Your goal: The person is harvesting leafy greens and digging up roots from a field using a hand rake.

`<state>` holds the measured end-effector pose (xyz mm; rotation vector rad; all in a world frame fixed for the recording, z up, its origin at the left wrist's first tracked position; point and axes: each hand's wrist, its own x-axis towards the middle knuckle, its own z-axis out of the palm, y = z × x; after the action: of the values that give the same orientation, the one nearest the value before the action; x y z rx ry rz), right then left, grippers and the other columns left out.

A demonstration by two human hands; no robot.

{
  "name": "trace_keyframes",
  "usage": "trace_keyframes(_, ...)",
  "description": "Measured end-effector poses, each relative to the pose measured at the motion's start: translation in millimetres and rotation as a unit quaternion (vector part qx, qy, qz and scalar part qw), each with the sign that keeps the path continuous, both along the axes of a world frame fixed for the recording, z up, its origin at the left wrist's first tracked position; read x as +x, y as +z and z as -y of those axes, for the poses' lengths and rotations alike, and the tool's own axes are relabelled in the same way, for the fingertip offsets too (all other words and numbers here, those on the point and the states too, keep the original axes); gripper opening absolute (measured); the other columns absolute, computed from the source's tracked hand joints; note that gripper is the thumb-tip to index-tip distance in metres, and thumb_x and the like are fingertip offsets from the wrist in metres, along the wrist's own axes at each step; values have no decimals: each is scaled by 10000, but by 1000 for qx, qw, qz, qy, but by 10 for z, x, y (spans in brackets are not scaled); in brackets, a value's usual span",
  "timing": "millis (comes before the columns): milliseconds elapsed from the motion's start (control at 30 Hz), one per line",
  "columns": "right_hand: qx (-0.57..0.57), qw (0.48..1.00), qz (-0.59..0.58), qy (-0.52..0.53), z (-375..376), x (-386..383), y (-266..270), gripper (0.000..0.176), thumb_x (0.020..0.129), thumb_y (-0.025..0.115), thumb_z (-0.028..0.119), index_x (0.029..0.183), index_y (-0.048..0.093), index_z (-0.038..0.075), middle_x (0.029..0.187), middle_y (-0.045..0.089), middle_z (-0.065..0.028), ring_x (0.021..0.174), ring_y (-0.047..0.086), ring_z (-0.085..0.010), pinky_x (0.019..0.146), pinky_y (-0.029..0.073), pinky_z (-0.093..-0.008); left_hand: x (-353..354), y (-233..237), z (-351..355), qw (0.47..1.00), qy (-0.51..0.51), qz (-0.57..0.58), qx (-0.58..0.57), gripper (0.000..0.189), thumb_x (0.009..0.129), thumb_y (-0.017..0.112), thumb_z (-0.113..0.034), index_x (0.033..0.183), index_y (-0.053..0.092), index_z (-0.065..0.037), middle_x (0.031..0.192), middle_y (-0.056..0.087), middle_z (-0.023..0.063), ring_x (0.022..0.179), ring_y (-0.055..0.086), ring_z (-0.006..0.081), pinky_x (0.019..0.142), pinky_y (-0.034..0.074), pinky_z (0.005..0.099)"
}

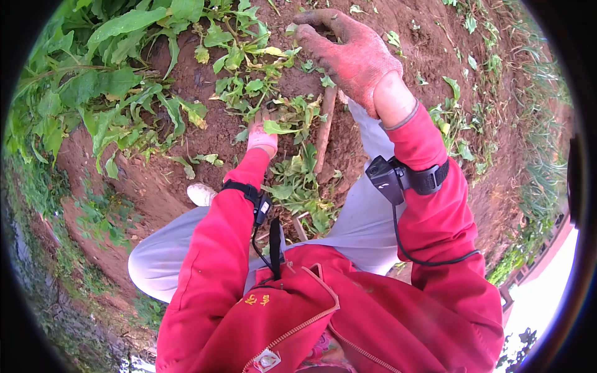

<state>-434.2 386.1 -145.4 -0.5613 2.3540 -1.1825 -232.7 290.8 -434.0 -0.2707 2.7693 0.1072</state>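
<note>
My right hand (357,59), in a soil-stained red glove, is raised over the bare soil at the top. Its thumb and fingers are curved with a gap between them, and a small bit of green leaf (291,29) shows at the fingertips. Lower down, my left hand (262,132), in a pink glove, reaches among cut or pulled leafy greens (301,115). Its fingertips are partly hidden by leaves and soil. Between the two hands a brown wooden rod (325,127) lies on the ground.
Tall broad-leaved plants (118,74) grow at the upper left. More loose leaves (295,183) lie between my knees. My shoe (201,194) stands on the soil below the left hand. Thin grassy plants (538,143) line the right side.
</note>
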Motion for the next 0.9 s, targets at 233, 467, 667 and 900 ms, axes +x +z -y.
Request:
trace_keyframes(233, 12, 1000, 12, 6, -199, -62, -57, 365, 872, 551, 279, 1133, 554, 24, 973, 627, -78, 881, 575, -112, 797, 446, -253, -417, 106, -152, 993, 24, 94, -74, 246, 758, 552, -223, 991, 576, -147, 972, 548, 36, 921, 531, 201, 772, 400, 368)
trace_keyframes(467, -9, 999, 46, 3, -215, -103, -62, 380, 871, 556, 263, 1152, 534, 8, 983, 623, -91, 921, 574, -125, 815, 441, -259, -743, -130, -101, 954, 83, 285, 33, 320, 702, 642, -257, 988, 643, -115, 1009, 645, 69, 945, 616, 236, 733, 474, 375)
trace_keyframes(667, -57, 998, 23, -10, -138, -67, -41, 345, 838, 582, 274, 1055, 586, 6, 869, 633, -110, 812, 602, -160, 760, 465, -273, -684, -4, 22, 954, 117, 241, 133, 215, 652, 644, -168, 843, 681, -76, 903, 665, 130, 867, 651, 252, 728, 520, 354)
trace_keyframes(900, -59, 997, 42, -29, -86, -22, -77, 340, 823, 589, 306, 1037, 611, 43, 824, 635, -110, 752, 615, -163, 716, 481, -280, 195, 101, -300, 907, 269, 188, 266, 211, 755, 523, -186, 800, 658, -30, 898, 650, 169, 883, 632, 309, 740, 500, 387)
